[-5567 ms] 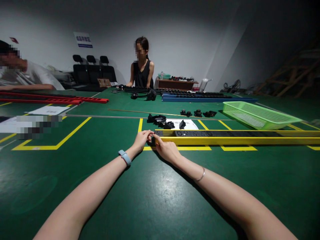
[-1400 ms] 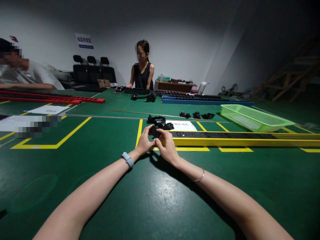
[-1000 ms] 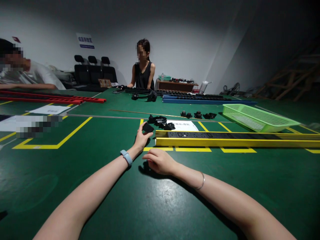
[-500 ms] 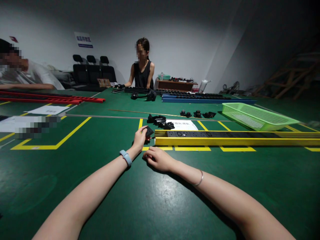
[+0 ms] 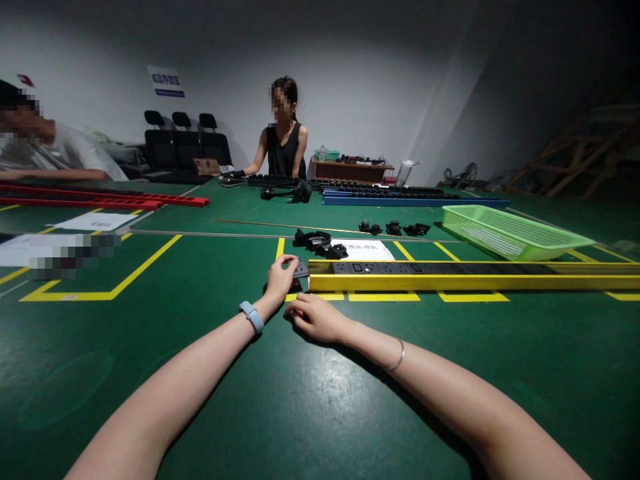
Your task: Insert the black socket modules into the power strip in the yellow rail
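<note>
My left hand (image 5: 280, 279) pinches the black end piece (image 5: 301, 269) just left of the yellow rail (image 5: 450, 282), which runs rightward; my right hand (image 5: 315, 317) rests curled nearer, holding nothing visible.

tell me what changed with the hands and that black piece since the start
The black end piece came off the yellow rail; the left hand alone holds it at the rail's end. The right hand let go and rests on the table. Rail and green basket stayed put.

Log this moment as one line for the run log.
left hand: holds small black part at yellow rail end | right hand: resting on green table, empty | green basket: beyond rail
</note>
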`<act>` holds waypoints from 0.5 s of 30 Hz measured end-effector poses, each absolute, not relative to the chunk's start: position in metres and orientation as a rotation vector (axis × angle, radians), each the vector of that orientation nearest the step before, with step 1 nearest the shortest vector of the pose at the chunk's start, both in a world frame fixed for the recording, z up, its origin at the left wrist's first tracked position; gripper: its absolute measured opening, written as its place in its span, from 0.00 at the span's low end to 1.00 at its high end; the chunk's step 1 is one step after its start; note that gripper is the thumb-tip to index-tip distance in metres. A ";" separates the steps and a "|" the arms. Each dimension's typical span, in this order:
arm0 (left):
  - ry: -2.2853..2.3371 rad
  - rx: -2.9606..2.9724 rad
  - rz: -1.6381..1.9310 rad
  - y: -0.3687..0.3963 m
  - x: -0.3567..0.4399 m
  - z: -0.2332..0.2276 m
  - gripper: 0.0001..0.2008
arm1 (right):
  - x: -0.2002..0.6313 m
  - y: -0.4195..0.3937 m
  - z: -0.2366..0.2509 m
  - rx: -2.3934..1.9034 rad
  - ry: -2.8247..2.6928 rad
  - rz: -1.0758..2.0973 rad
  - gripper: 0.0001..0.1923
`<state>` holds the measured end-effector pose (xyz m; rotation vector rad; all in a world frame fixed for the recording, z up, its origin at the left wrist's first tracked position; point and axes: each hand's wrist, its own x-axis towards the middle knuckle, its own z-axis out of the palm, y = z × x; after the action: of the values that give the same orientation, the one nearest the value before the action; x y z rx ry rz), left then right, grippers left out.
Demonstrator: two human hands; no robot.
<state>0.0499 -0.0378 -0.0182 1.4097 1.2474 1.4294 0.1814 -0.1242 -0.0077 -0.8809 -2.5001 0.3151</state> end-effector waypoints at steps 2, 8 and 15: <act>1.248 1.419 1.435 -0.037 0.050 -0.019 0.14 | 0.181 -0.124 -0.008 -0.882 -2.501 0.322 0.09; 1.251 1.446 1.439 -0.037 0.050 -0.018 0.13 | 0.182 -0.124 -0.009 -0.892 -2.510 0.324 0.09; 1.259 1.478 1.434 -0.042 0.051 -0.012 0.12 | 0.182 -0.124 -0.008 -0.889 -2.506 0.319 0.09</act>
<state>0.0508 -0.0417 -0.0122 1.4785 1.2595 1.4336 0.1816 -0.1244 -0.0077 -0.8893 -2.5062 0.3192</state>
